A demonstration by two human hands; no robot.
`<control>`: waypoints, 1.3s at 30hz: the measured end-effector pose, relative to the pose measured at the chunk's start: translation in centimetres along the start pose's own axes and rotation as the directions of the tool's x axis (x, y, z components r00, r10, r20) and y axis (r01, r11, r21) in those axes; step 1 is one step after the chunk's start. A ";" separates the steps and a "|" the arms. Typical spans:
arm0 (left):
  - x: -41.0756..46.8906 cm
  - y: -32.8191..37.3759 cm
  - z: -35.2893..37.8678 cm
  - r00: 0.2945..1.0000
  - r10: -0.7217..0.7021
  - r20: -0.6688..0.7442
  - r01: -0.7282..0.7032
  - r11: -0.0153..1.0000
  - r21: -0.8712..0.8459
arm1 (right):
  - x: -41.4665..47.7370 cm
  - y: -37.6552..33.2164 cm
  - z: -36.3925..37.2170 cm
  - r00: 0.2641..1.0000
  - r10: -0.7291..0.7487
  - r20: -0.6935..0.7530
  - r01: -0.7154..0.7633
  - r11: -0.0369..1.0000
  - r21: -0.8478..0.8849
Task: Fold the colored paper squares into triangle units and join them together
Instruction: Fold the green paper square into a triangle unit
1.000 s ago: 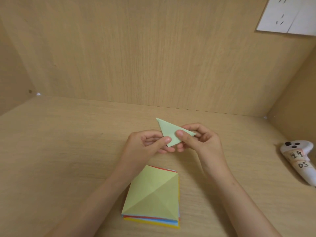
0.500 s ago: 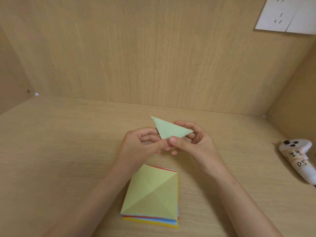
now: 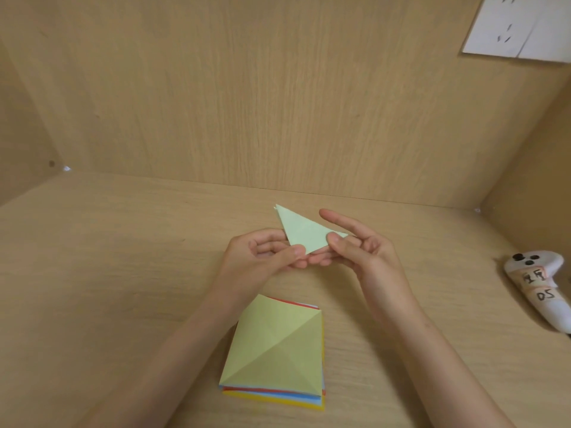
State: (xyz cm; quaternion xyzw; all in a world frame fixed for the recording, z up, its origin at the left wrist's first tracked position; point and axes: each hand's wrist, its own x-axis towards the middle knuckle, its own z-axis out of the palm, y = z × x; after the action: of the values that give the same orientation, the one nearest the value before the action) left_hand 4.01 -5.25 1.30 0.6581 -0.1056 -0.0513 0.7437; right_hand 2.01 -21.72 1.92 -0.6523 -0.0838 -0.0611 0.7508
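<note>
A pale green paper triangle (image 3: 301,231) is held above the wooden desk, one tip pointing up and left. My left hand (image 3: 262,257) pinches its lower corner between thumb and fingers. My right hand (image 3: 358,248) holds the triangle's right end with the thumb on top, while the index finger is lifted and stretched out. Nearer to me lies a stack of colored paper squares (image 3: 278,350); its top sheet is yellow-green with diagonal creases, and red, blue and yellow edges show below it.
A white controller (image 3: 537,282) with taped labels lies at the right edge of the desk (image 3: 108,273). A wooden back wall and side walls enclose the desk. A white paper (image 3: 522,29) is stuck to the wall at top right.
The green triangle has turned slightly and sits a bit higher. My right index finger has lifted off the paper and stretched out; both thumbs still pinch it.
</note>
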 end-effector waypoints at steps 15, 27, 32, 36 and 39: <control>-0.1 -0.2 -0.3 0.976 0.179 0.123 -0.207 0.939 0.274 | 0.0 -0.2 -0.5 0.997 -0.056 -0.051 0.046 0.983 -0.175; 0.0 -0.3 -0.1 0.976 0.216 -0.015 -0.203 0.940 0.274 | -0.2 0.8 1.0 0.998 -0.014 -0.054 0.009 0.996 -0.085; 0.1 -0.3 -0.1 0.978 0.178 -0.112 -0.155 0.969 0.191 | 0.0 0.6 1.3 0.991 0.004 -0.131 -0.018 0.994 -0.110; 0.5 -0.4 -0.2 0.967 0.177 -0.181 -0.143 0.972 0.187 | 0.1 0.6 0.8 0.988 0.023 -0.152 -0.038 0.995 -0.093; 0.6 -0.5 -0.3 0.968 0.183 -0.170 -0.147 0.968 0.205 | 0.0 0.8 0.9 0.983 0.066 -0.172 -0.079 0.995 -0.066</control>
State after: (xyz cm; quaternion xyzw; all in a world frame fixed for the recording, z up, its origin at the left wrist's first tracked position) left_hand 4.70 -5.11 0.81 0.7171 -0.0940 0.0836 0.6856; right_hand 2.15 -20.75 1.27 -0.6741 0.0065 -0.0919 0.7329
